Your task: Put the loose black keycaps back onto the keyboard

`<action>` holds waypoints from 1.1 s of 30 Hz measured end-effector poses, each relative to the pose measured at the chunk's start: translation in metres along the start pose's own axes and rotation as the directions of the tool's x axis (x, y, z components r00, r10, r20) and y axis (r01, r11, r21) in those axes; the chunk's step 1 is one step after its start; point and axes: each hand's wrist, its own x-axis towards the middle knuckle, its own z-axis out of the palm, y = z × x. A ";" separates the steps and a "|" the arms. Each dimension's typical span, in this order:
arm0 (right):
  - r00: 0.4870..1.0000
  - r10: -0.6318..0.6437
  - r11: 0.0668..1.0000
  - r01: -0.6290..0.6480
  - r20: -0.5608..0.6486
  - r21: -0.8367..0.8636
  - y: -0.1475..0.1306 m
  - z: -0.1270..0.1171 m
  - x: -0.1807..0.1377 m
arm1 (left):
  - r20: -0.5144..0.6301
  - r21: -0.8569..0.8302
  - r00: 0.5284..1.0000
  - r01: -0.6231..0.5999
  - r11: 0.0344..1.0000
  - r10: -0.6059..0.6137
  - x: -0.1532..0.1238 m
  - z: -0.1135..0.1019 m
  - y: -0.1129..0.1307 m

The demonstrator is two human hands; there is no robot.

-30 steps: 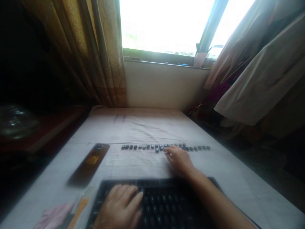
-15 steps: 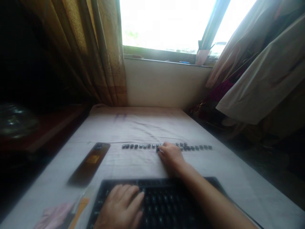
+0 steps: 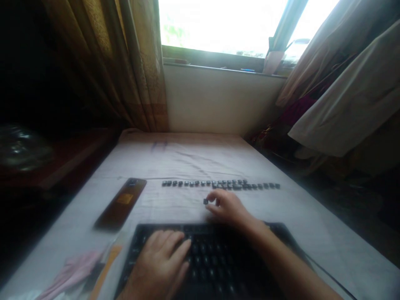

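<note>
My right hand (image 3: 228, 207) pinches a small dark keycap (image 3: 205, 201) between thumb and forefinger, over the cloth between the keyboard and the keycap row. A black keyboard (image 3: 208, 260) lies in front of me, partly under my forearm. My left hand (image 3: 162, 260) rests flat on the keyboard's left part, fingers stretched out and holding nothing. Beyond my right hand runs a line of loose keycaps (image 3: 191, 183), doubled up toward its right half. Blur hides the legends on the keys.
A dark phone (image 3: 120, 204) lies left of the keyboard. Nearer me are a pink cloth (image 3: 73, 271) and an orange strip (image 3: 106, 271). A cable (image 3: 328, 273) leaves the keyboard at the right. Curtains (image 3: 140, 62) and hanging clothes (image 3: 340, 108) flank the window.
My right hand has drawn back from the keycap row toward the keyboard with a keycap in its fingers. My left hand stays on the keyboard. The view has tilted slightly downward.
</note>
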 end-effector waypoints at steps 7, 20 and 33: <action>0.982 -0.107 0.968 0.067 0.158 0.242 -0.023 -0.009 -0.048 | 0.030 -0.020 0.998 0.054 0.998 -0.054 -0.001 0.000 0.005; 0.958 -0.168 0.983 0.145 0.230 0.113 -0.032 0.002 -0.048 | 0.056 -0.044 0.998 0.029 0.999 -0.027 0.005 -0.002 0.010; 0.982 -0.140 0.964 0.105 0.128 0.245 -0.024 0.019 -0.053 | 0.089 -0.082 0.993 0.078 0.994 -0.071 0.002 0.003 0.013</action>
